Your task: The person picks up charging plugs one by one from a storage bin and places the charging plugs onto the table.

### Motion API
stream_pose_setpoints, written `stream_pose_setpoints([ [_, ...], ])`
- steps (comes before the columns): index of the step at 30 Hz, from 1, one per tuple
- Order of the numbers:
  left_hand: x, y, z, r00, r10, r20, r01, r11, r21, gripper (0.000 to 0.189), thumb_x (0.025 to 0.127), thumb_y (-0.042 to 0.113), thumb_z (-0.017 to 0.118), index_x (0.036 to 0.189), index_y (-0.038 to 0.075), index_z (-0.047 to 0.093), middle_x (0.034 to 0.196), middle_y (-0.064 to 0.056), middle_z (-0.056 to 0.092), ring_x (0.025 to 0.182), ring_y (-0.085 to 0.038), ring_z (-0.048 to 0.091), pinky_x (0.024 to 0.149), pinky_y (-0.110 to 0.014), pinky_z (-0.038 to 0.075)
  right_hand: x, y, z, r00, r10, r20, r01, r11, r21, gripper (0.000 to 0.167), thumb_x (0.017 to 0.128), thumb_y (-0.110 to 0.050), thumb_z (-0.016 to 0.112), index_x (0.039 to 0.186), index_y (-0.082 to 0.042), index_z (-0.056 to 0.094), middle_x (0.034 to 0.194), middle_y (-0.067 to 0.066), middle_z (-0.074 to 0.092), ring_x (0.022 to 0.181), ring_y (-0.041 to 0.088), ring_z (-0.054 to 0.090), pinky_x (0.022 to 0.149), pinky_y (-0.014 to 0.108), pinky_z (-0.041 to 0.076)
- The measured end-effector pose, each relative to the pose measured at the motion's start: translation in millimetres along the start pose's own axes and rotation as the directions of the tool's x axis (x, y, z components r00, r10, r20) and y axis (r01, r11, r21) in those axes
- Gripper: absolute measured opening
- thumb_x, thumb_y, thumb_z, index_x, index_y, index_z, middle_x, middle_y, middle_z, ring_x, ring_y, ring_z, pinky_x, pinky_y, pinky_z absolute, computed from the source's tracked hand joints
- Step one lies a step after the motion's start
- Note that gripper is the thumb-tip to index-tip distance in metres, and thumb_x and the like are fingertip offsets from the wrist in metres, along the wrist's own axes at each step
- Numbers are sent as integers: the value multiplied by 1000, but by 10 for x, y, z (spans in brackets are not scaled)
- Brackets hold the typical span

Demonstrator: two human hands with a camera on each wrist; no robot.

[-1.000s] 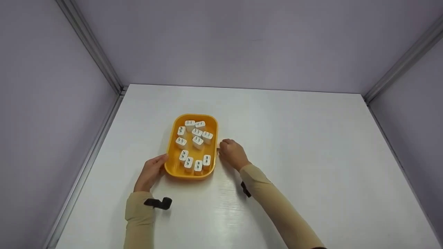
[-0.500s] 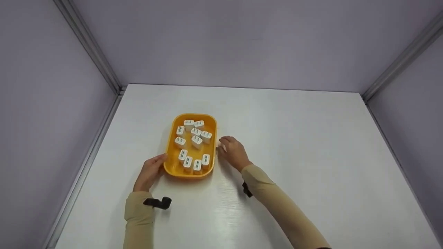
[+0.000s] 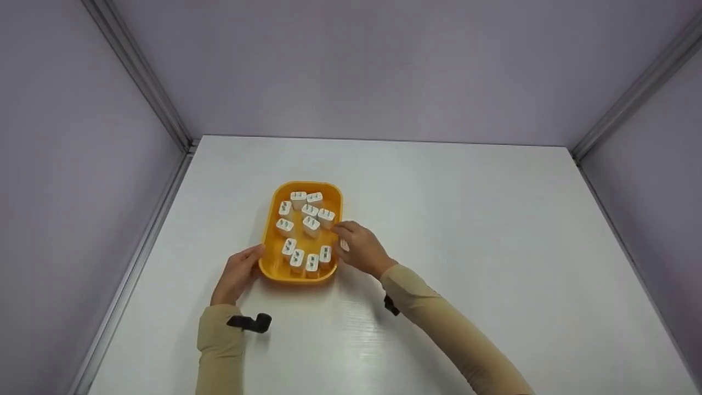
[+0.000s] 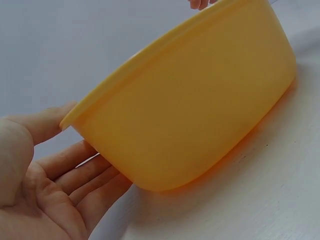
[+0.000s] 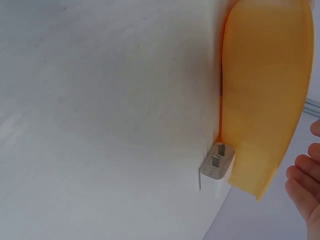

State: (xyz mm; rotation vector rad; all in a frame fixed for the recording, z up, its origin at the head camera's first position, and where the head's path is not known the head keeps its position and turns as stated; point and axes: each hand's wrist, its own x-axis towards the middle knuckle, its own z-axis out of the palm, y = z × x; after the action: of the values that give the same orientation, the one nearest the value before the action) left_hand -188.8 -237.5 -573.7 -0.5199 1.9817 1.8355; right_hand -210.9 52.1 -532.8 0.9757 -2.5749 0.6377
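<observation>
A deep yellow-orange tray (image 3: 307, 278) stands on the table with several white charger plugs (image 3: 311, 226) in it, their pronged ends up. At its left side my left hand (image 3: 236, 274) holds the tray, the thumb at the rim and the fingers against the outer wall. My right hand (image 3: 362, 249) is over the right rim, its fingers loosely bent; nothing shows between them in the right wrist view. One more white charger plug (image 5: 218, 161) stands outside, close against the tray's right wall, mostly hidden under my right hand in the head view.
A white table (image 3: 466, 247) carries the tray left of its middle. Pale grey walls (image 3: 384, 66) with metal corner rails (image 3: 148, 71) enclose it at the back and both sides. Black wrist straps (image 3: 251, 322) sit on both sleeves.
My right hand has first opened its fingers beside the tray, then moved up and left over the right rim. The left hand keeps its place on the tray.
</observation>
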Motion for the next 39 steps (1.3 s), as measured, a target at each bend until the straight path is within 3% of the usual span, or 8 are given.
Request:
stream_pose_setpoints([
  [7,-10,0,4,1000,-22,-11,22,1000,11,61,99,48,46,148,13,39,152,-6,44,118,-12,50,113,-32,42,102,-156,-108,973,-120,195,117,993,31,29,90,-15,67,115,-3,67,115,10,69,105,21,67,93,30,57],
  [13,-7,21,4,1000,-28,-4,28,1000,12,64,98,50,46,149,13,36,155,-6,40,132,-18,44,118,-37,37,202,-238,-144,940,-97,326,95,995,23,31,89,-15,68,117,-2,67,114,11,69,100,21,69,91,31,57],
  [22,-15,19,15,1000,-26,-2,26,1000,11,65,97,50,47,149,13,37,155,-7,39,131,-18,45,115,-33,40,255,-330,-99,906,-60,419,69,998,-6,33,91,-16,66,121,-4,64,118,11,69,101,22,69,90,32,58],
  [26,-14,8,5,1000,-5,-7,5,1000,27,64,98,50,46,148,11,37,154,-8,41,125,-14,48,107,-25,46,278,-371,-81,907,-47,419,76,996,-54,29,91,-14,64,118,-3,65,122,11,68,93,23,69,82,35,60],
  [30,-11,5,-4,1000,-2,2,2,1000,11,64,98,48,46,149,10,36,156,-8,37,136,-18,44,114,-32,41,291,-392,-54,905,-3,426,69,988,-140,30,92,-16,62,119,-3,65,124,11,66,85,24,69,74,38,61],
  [33,-8,5,-1,1000,-12,5,12,1000,6,63,99,47,46,149,11,35,157,-7,35,141,-21,39,118,-37,35,293,-398,-36,892,45,449,48,980,-193,29,93,-17,59,118,-3,65,118,9,69,82,23,69,71,39,61],
  [39,-8,20,0,999,-32,-2,32,999,19,63,99,48,45,150,12,35,157,-7,36,139,-21,40,118,-37,35,328,-417,-15,854,116,507,-2,976,-218,25,95,-16,55,112,-3,68,104,10,71,76,21,65,72,40,61],
])
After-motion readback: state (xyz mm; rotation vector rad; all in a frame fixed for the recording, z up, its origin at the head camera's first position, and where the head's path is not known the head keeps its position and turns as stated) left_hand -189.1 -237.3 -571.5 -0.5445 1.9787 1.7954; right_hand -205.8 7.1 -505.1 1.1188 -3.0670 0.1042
